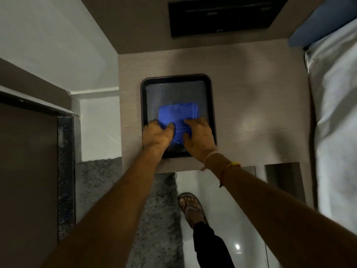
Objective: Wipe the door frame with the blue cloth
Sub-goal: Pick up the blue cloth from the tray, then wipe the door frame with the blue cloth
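A folded blue cloth (178, 115) lies in a dark rectangular tray (174, 80) on a light wooden table. My left hand (156, 137) pinches the cloth's near left corner between thumb and fingers. My right hand (199, 138) rests on the cloth's near right part, fingers spread and pressing on it. The door frame (65, 171), a dark speckled stone strip beside a brown door, runs along the left edge of the view, well away from both hands.
The wooden table (251, 113) stands against a brown wall with a black panel (222, 14) above. A bed with pale sheets (336, 132) fills the right side. A grey rug (154, 209) and my sandalled foot (191, 207) are on the glossy floor below.
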`<state>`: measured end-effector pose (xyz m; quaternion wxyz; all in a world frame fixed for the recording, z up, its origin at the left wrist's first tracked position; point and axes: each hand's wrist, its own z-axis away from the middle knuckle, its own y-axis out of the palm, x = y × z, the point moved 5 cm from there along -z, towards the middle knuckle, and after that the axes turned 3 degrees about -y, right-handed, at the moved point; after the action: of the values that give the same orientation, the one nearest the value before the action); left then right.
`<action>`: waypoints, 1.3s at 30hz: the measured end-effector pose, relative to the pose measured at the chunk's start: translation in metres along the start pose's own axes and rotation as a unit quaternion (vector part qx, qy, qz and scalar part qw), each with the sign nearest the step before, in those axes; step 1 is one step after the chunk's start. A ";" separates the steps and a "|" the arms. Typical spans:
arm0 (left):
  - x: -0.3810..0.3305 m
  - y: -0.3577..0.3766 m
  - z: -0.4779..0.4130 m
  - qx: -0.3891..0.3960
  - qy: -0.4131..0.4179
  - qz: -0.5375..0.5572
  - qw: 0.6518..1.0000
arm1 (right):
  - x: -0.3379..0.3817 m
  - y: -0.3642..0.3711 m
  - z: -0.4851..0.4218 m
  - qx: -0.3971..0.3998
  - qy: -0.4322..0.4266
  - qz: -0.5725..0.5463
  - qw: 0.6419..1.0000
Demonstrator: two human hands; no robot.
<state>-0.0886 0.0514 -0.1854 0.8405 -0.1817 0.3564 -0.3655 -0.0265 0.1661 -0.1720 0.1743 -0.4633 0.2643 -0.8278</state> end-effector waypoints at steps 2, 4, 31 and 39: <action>-0.002 0.004 -0.003 0.001 -0.012 0.030 0.999 | -0.003 0.001 0.001 0.004 -0.013 0.005 1.000; -0.002 0.007 -0.005 0.018 -0.041 0.081 0.996 | -0.005 0.000 0.002 0.008 -0.020 -0.001 1.000; 0.032 -0.431 0.363 -0.453 0.400 0.073 0.793 | 0.452 -0.032 0.266 -0.089 -0.485 -0.208 0.845; 0.138 -0.565 0.678 -0.696 0.445 -0.009 0.564 | 0.646 -0.021 0.560 -0.041 -0.735 -0.307 0.603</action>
<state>0.1999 -0.3979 0.5314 0.1856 -0.5278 0.8276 -0.0460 0.1238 -0.3159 0.5180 0.0262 -0.9761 -0.0774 -0.2012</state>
